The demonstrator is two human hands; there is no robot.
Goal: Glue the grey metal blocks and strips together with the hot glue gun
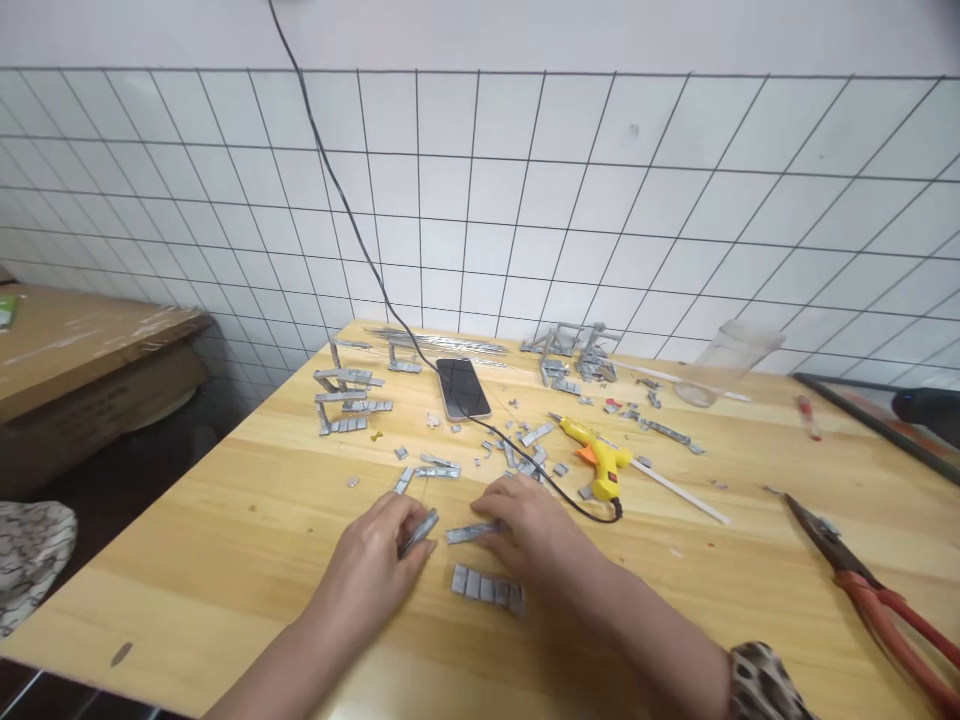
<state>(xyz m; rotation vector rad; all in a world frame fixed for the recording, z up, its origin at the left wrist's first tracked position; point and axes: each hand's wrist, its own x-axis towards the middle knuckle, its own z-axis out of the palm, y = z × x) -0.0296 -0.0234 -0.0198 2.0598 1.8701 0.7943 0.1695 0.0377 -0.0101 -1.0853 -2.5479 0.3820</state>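
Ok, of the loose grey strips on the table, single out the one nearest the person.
The segmented strip just below the right hand in the picture; the other loose strips all lie farther back.

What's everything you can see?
wall: one, white, behind
table: one, tan, underneath
cardboard: some, brown, left
cloth: one, pale patterned, left
cable: one, black, over table
phone: one, black, middle
glue gun: one, yellow, right
sticks: two, white, right
container: one, clear, back right
pliers: one, red handles, right
rods: many, silvery, back
frames: several, grey, back, left
loose pieces: many, grey, centre
segmented strip: one, grey, front
left hand: one, bare, holding grey piece
right hand: one, bare, holding grey strip
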